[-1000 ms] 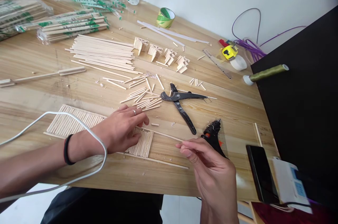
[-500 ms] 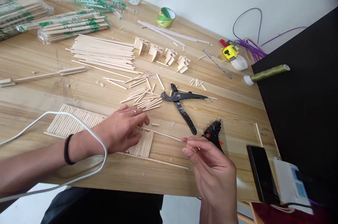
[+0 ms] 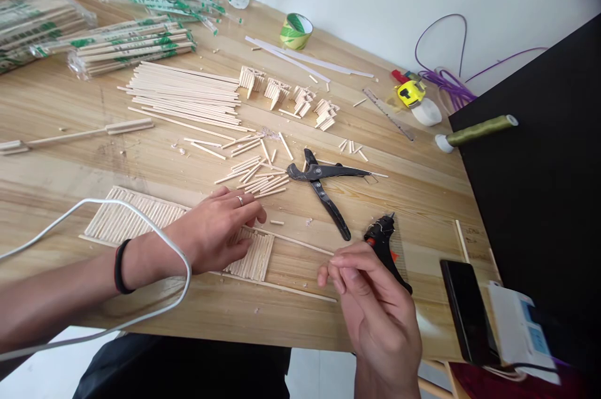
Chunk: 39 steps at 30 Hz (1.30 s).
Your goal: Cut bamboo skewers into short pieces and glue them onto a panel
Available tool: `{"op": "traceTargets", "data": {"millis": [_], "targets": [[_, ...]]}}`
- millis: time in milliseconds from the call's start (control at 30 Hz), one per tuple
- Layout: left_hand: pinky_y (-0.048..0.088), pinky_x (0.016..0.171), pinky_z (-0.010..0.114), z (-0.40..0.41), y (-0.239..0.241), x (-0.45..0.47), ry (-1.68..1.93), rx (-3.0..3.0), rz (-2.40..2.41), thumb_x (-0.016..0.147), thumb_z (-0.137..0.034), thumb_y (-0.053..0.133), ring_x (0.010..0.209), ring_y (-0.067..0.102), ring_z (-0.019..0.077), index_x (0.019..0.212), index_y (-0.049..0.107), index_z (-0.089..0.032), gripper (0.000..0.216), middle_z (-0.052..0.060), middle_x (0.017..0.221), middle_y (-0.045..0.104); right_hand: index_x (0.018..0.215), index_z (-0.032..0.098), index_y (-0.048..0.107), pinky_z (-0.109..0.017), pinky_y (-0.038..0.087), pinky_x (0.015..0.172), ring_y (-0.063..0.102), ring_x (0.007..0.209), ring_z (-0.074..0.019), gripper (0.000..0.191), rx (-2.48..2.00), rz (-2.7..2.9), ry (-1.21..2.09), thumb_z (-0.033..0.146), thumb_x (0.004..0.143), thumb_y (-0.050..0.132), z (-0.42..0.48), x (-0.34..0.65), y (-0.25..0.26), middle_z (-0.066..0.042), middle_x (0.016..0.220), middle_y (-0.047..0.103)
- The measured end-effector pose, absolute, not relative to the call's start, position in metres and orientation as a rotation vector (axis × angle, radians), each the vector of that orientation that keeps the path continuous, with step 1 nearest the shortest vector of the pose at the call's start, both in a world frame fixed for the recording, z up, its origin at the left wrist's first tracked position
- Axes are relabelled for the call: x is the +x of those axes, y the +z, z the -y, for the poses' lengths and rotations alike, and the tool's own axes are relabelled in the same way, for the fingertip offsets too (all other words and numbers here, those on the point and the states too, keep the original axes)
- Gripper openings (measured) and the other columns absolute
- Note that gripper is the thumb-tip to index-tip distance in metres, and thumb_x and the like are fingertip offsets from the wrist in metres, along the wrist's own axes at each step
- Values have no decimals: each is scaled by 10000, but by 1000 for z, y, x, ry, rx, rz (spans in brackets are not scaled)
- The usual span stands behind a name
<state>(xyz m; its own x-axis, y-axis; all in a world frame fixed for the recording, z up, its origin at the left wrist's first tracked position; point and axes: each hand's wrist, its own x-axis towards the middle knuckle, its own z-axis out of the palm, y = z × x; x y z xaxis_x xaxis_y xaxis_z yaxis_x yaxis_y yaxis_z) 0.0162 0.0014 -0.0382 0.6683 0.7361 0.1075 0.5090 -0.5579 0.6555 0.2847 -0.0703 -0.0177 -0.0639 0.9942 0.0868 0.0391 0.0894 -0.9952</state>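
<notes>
My left hand (image 3: 220,227) rests palm down on a ladder-like panel of short wooden sticks (image 3: 253,255) set between two long sticks. Its fingers are loosely bent and apart, and they hide the panel's middle. Close to the right ends of the long sticks, my right hand (image 3: 375,299) is closed in a pinch. Whatever lies between its thumb and fingertips is hidden. Beyond that hand lies a black glue gun (image 3: 382,236). Black cutters (image 3: 319,176) lie with their handles spread, beside a loose pile of short cut sticks (image 3: 263,183).
A white cable (image 3: 164,236) loops over my left forearm. Long sticks (image 3: 183,95), several small stick stacks (image 3: 277,92) and a tape roll (image 3: 295,31) stand farther back. Bagged sticks (image 3: 134,45) lie at left. A phone (image 3: 467,311) and a black panel (image 3: 539,186) are at right.
My right hand has shifted slightly, and its fingers have turned and drawn closer together near the upper long stick's end. My left hand stays put on the panel.
</notes>
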Motion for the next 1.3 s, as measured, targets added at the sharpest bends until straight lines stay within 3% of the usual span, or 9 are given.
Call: {"op": "traceTargets", "data": {"millis": [167,367,467,567,633,733,900,1100,1300], "targets": [[425,905,379,-1,-40,16,525,2293,-948,907,-143,603,996,641,245,1103,582,-189,202,55,1049,671,1018,272,799,-317,506,602,455,583,-123,259,-1065,1294,1185,234,1075,548,71,282,-17,25,683,487],[422,925,379,-1,-41,15,521,2292,-943,927,-158,594,1004,639,243,1113,577,-190,190,53,1053,667,1187,295,789,-329,553,702,475,528,-98,198,-1153,1305,1156,285,1058,639,74,284,-19,71,572,505],[421,926,379,-1,-41,15,526,2294,-940,930,-159,592,1011,640,244,1112,577,-190,185,53,1053,668,1130,284,809,-384,583,913,560,592,-109,174,-1238,1281,1127,310,1049,658,75,286,-21,75,563,486],[417,921,376,-1,-41,16,533,2292,-940,923,-153,600,1006,644,242,1112,579,-188,193,49,1052,668,1115,281,811,-472,510,1140,706,801,-159,178,-1209,1241,1114,325,1053,650,74,287,-21,66,552,471],[414,917,375,-1,-41,16,534,2289,-941,921,-152,603,999,644,240,1110,580,-188,194,47,1051,669,1126,291,803,-482,569,1082,739,807,-170,177,-1130,1196,1173,327,1055,646,73,286,-19,68,560,467],[411,910,374,-1,-41,16,535,2290,-941,917,-154,610,992,641,240,1110,579,-189,198,47,1051,668,1136,299,792,-370,663,822,712,669,-131,173,-1065,1150,1288,318,1060,638,71,283,-16,66,625,486],[408,908,373,-1,-42,16,531,2288,-944,914,-156,612,985,639,237,1106,577,-195,199,44,1051,668,1109,267,779,-175,440,459,594,599,-79,155,-1100,1159,1300,291,1056,635,72,283,-14,22,800,520],[413,906,374,-1,-42,16,543,2293,-945,920,-158,614,983,643,232,1102,584,-193,187,42,1048,669,1146,280,764,-212,468,555,567,694,-99,155,-1204,1313,1195,241,1014,693,75,287,-20,-1,889,560],[426,930,377,0,-41,16,540,2302,-946,935,-163,595,1019,635,245,1106,591,-188,173,53,1051,669,1018,274,770,-225,547,714,607,814,-132,208,-1289,1486,991,89,933,729,71,278,-16,1,876,611]]}}
